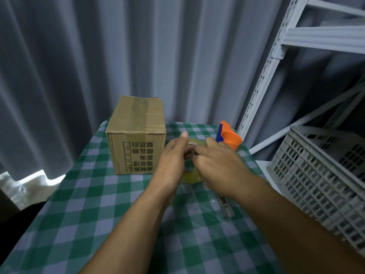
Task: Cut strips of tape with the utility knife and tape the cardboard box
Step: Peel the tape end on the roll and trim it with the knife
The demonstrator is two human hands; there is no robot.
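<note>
1. The cardboard box (136, 135) is brown, corrugated and squat. Its top flaps are shut under a strip of clear tape. Black characters and tick-boxes are printed on the near face. It stands on the far left part of the table.
2. The tablecloth (98, 214) is a soft green-and-white check.
3. The tape roll (192, 176) is a glossy, yellowish clear ring. It is held on edge above the cloth, just right of the box, between my two hands.
4. My left hand (173, 157) grips the roll's left side with the thumb straight up past the rim. Its fingers are hidden behind the roll.
5. My right hand (219, 161) has its fingers curled onto the roll's upper rim. Blur keeps me from telling whether they pinch a loose end.
6. The utility knife (226, 206) is a scuffed grey metal bar lying flat on the cloth, partly under my right forearm.
7. An orange and blue plastic tool (230, 138) sits near the table's far right edge, behind my right hand.
8. Just beyond the right edge leans a grey lattice crate (320, 180), with a white perforated steel rack (262, 76) above it. A pleated grey curtain (98, 56) closes the back. The widest stretch of cloth lies near me, on the left.
</note>
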